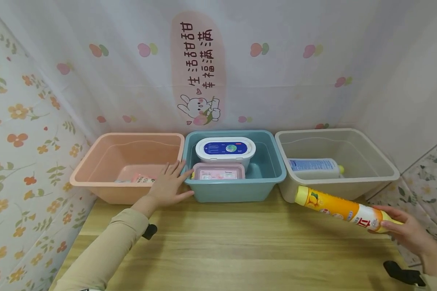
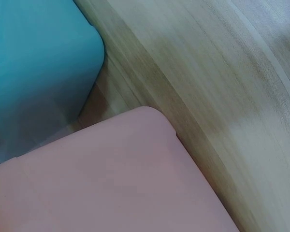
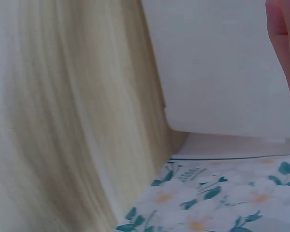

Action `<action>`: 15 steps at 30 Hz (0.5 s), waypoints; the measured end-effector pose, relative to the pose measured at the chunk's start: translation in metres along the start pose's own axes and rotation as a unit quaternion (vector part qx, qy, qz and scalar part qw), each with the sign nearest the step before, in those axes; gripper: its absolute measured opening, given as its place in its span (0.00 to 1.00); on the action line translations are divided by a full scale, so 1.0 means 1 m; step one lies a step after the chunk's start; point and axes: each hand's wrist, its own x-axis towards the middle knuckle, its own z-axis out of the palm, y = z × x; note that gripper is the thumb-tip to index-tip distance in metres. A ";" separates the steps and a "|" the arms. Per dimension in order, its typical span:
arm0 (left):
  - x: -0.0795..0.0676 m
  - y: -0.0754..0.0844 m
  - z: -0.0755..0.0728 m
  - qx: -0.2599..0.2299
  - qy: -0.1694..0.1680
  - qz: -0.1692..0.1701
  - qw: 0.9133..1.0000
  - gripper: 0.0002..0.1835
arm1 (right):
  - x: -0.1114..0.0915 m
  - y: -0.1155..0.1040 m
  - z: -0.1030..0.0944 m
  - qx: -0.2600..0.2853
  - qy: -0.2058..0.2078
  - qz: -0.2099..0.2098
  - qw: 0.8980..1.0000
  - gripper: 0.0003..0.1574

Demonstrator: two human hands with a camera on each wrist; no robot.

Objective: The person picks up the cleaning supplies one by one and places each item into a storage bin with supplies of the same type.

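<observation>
My right hand (image 1: 411, 230) grips an orange-and-white plastic bottle (image 1: 335, 207) with lemon pictures by its narrow pale-yellow end. The bottle lies nearly level, tilted slightly, in front of the beige bin (image 1: 376, 174), its wide yellow end overlapping the bin's front wall in the head view. Fingers spread, my left hand (image 1: 170, 186) is over the neighbouring rims of the peach bin (image 1: 105, 190) and the blue bin (image 1: 236, 192). Only a sliver of the right hand (image 3: 286, 43) shows at the edge of its wrist view.
Inside the blue bin are a white lidded box (image 1: 215, 148) and a pink package (image 1: 218, 171). A white-and-blue bottle (image 1: 313, 167) lies in the beige bin. Small pink packets (image 1: 142, 178) are in the peach bin. A wooden table (image 1: 240, 246) carries the bins before a printed curtain (image 1: 269, 89).
</observation>
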 end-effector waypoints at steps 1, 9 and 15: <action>0.000 0.000 0.000 0.001 -0.001 -0.001 1.000 0.39 | 0.001 -0.002 0.000 0.002 -0.006 -0.007 1.000 0.35; -0.001 -0.001 0.001 0.004 0.003 0.000 1.000 0.38 | 0.008 -0.012 -0.001 0.002 0.006 -0.048 0.999 0.34; -0.001 0.000 -0.001 0.000 0.001 -0.001 1.000 0.38 | 0.012 -0.019 -0.001 0.038 -0.016 -0.071 0.997 0.34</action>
